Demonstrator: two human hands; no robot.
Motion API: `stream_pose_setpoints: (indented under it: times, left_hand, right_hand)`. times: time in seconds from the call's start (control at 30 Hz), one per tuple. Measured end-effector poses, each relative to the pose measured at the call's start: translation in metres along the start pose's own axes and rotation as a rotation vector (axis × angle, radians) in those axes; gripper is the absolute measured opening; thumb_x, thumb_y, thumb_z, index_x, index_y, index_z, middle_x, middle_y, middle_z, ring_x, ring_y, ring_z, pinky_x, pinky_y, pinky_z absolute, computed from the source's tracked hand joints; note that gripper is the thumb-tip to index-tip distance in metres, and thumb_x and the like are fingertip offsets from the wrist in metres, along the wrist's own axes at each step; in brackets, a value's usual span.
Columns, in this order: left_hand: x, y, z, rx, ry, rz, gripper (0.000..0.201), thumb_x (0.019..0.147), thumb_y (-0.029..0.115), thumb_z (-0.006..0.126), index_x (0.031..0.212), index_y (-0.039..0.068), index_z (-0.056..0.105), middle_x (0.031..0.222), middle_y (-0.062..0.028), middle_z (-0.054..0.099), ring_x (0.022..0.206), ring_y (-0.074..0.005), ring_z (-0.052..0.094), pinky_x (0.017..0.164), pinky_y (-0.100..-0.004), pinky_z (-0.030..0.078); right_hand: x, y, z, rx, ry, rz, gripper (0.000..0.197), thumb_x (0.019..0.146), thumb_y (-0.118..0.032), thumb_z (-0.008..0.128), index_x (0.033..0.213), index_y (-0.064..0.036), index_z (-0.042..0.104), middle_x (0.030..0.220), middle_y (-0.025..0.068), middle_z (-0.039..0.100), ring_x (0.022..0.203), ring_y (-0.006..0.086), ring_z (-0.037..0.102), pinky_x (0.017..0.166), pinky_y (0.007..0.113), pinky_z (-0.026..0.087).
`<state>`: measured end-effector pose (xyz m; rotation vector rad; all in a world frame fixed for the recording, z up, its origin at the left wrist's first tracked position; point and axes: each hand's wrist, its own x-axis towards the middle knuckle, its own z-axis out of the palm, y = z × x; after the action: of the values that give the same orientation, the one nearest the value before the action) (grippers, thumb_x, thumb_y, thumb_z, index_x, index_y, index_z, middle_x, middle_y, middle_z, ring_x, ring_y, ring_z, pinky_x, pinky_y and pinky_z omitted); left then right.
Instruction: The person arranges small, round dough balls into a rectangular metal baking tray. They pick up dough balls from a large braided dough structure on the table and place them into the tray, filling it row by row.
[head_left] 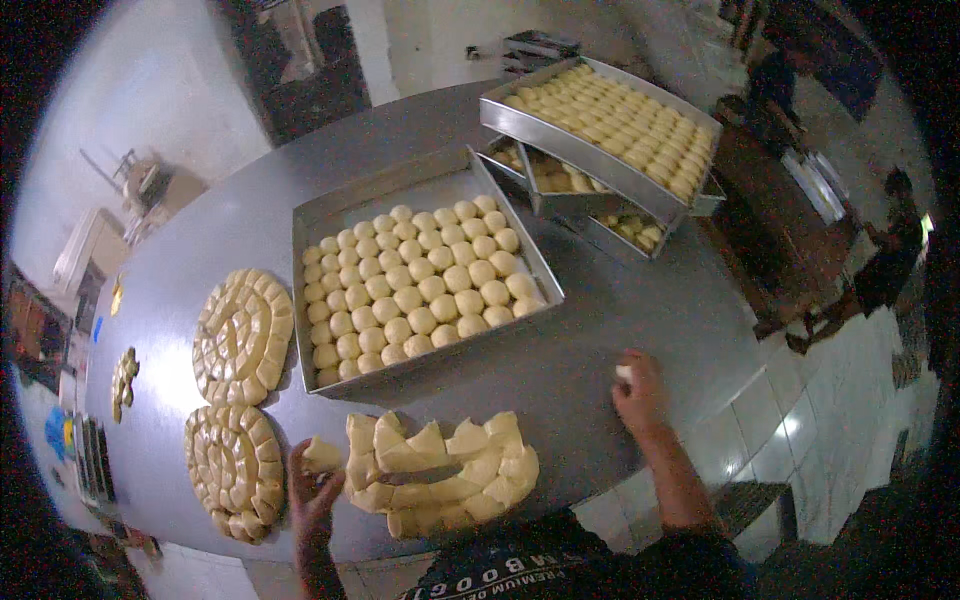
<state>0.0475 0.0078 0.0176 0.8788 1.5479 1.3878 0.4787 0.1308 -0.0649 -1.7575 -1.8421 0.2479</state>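
Left hand (312, 495): fingers grasping dough piece (322, 456) beside cut dough (510, 470); likely light, soft, tacky, best cupped at its sides. Right hand (642, 392): fingers curled around pale bit (624, 373), probably dough, above table (582, 420). Beyond: tray (440, 188) of dough balls (397, 330)

We take the large tray (420, 190) as bare metal, dull grey and smooth inside. Under it, our bench (600, 340) looks like smooth sheet metal, throwing a bright glare left of the tray. The dough balls (410, 285) inside it are smooth with a soft sheen; the dough coils (236, 475) to its left look glossier. In front of it, the cut dough (490, 480) is smooth and satiny, our shirt (520, 555) matt dark cloth. Right of it, the floor tiles (790, 430) shine.
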Motion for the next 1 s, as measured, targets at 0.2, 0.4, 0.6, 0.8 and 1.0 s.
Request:
stream_pose_setpoints:
  times: [0.2, 0.4, 0.6, 0.8, 1.0]
  left_hand:
    - [-0.011, -0.031, -0.024, -0.155, 0.274, -0.03, 0.028, 0.074, 0.004, 0.064, 0.085, 0.012, 0.04, 0.081, 0.0003, 0.045, 0.073, -0.008, 0.045, 0.065, -0.0233, 0.04]
    - [-0.028, -0.036, -0.022, -0.054, 0.45, -0.14, 0.028, 0.074, 0.005, 0.065, 0.086, 0.013, 0.04, 0.072, 0.0025, 0.044, 0.061, -0.0071, 0.043, 0.053, -0.0224, 0.037]
    - [-0.052, -0.041, -0.033, -0.148, 0.442, -0.126, 0.035, 0.079, 0.007, 0.062, 0.107, 0.01, 0.041, 0.084, -0.0007, 0.047, 0.073, -0.0117, 0.049, 0.065, -0.0275, 0.044]
    - [-0.017, -0.034, 0.001, -0.567, 0.108, -0.239, 0.043, 0.086, 0.025, 0.056, 0.119, 0.005, 0.037, 0.109, -0.0117, 0.051, 0.102, -0.0249, 0.051, 0.086, -0.0364, 0.043]
    - [0.001, 0.001, 0.034, 0.021, -0.648, -0.261, 0.044, 0.094, 0.032, 0.039, 0.128, 0.005, 0.04, 0.124, -0.0099, 0.048, 0.117, -0.0184, 0.042, 0.099, -0.0319, 0.031]
  right_hand:
    - [0.134, -0.092, -0.017, 1.116, -0.24, 0.074, 0.036, 0.084, -0.02, 0.055, 0.115, -0.0046, 0.046, 0.11, 0.0063, 0.054, 0.096, 0.0148, 0.052, 0.085, 0.031, 0.04]
    - [0.319, -0.214, 0.058, 1.401, 0.493, -0.264, 0.032, 0.079, -0.017, 0.061, 0.108, -0.0045, 0.053, 0.104, 0.014, 0.056, 0.099, 0.0307, 0.054, 0.082, 0.036, 0.044]
    - [0.33, -0.197, 0.195, 0.528, -0.098, -0.138, 0.028, 0.081, -0.021, 0.057, 0.101, -0.0025, 0.06, 0.095, 0.0172, 0.062, 0.09, 0.0302, 0.059, 0.081, 0.038, 0.045]
    - [0.108, -0.253, 0.077, 0.8, -0.567, -0.671, 0.044, 0.087, -0.03, 0.054, 0.121, -0.0045, 0.045, 0.114, 0.0094, 0.055, 0.107, 0.0224, 0.05, 0.094, 0.035, 0.037]
    - [-0.012, -0.161, 0.033, 1.111, -0.929, -0.037, 0.041, 0.083, -0.024, 0.059, 0.118, -0.0059, 0.049, 0.124, 0.0094, 0.048, 0.114, 0.0224, 0.046, 0.093, 0.036, 0.04]
